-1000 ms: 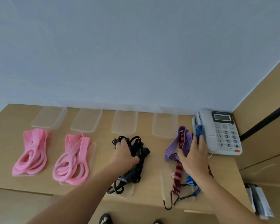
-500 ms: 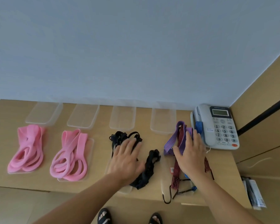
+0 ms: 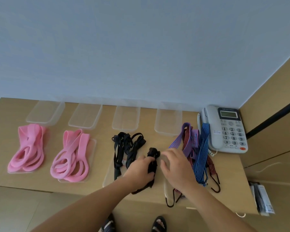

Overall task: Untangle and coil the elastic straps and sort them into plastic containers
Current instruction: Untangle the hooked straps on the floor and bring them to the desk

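Two pink strap bundles [image 3: 26, 149] [image 3: 70, 156] lie on clear lids at the table's left. A tangle of black straps [image 3: 125, 148] lies in the middle. My left hand [image 3: 138, 170] grips one black strap [image 3: 152, 164] pulled out to the right of that tangle. My right hand [image 3: 176, 166] hovers just right of it, fingers curled and blurred, with nothing clearly in it. Purple, red-striped and blue-striped hooked cords [image 3: 197, 151] lie in a heap on the right. Several clear plastic containers [image 3: 45, 113] [image 3: 85, 117] [image 3: 125, 118] [image 3: 168, 118] stand in a row at the back.
A white desk telephone [image 3: 224, 128] sits at the back right, touching the cords. Metal hooks [image 3: 215, 185] hang near the table's front edge. A wooden panel rises on the right. Sandalled feet [image 3: 158, 224] show below the table.
My left hand drew one black strap right, away from the black tangle, and closed on it. My right hand left the coloured cords and moved left toward that strap.
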Demonstrator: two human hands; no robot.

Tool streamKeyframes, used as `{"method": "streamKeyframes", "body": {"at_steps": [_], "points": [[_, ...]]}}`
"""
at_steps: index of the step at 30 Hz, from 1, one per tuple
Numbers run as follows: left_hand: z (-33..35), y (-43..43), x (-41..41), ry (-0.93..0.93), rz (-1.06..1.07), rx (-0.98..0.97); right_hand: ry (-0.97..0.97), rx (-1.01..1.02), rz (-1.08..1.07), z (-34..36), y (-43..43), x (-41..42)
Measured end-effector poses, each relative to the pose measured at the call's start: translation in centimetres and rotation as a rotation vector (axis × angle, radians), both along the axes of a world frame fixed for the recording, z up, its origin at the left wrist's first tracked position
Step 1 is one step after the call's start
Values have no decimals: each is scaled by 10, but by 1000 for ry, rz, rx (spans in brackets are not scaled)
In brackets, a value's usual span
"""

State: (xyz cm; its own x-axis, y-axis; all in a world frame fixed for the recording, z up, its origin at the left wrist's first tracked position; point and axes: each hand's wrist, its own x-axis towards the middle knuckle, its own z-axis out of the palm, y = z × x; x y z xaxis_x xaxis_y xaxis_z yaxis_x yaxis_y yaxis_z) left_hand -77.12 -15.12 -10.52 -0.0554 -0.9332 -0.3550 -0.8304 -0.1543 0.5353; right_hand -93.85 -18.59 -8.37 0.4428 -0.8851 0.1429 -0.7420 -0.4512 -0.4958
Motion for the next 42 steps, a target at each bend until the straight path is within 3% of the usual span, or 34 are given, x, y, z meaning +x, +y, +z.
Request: {"method": "streamKeyframes", "body": {"at_steps": [4, 7, 9, 14, 17, 20, 23, 25, 30, 34, 39, 42], "points": [[10, 3, 13, 213, 231, -115, -2, 385, -67, -6, 2, 19], [19, 4, 26, 265, 341, -203, -333, 829, -206, -4, -2, 37], [24, 3, 34, 268, 383, -239, -519, 956, -227, -2, -4, 50], [30, -7, 53, 258, 480, -243, -634, 971, -231, 5, -9, 80], [23, -9, 65, 155, 411, -130, -615, 1006, -244, 0, -7, 90], [11, -4, 70, 10, 252, -34, -434, 910, -231, -11, -5, 93], [7, 2, 73, -199, 106, -89, -147, 665, -238, -21, -5, 88], [5, 7, 74, -306, 13, -120, -98, 602, -268, -23, -3, 83], [3, 11, 76, -277, 71, -290, -154, 474, -180, -20, -3, 83], [-5, 15, 84, -351, 28, -106, -31, 532, -100, -22, -4, 85], [-4, 15, 85, -256, -21, 86, -128, 510, -98, -20, -5, 85], [7, 8, 82, -178, -6, 115, -14, 565, -22, -21, -3, 87]]}}
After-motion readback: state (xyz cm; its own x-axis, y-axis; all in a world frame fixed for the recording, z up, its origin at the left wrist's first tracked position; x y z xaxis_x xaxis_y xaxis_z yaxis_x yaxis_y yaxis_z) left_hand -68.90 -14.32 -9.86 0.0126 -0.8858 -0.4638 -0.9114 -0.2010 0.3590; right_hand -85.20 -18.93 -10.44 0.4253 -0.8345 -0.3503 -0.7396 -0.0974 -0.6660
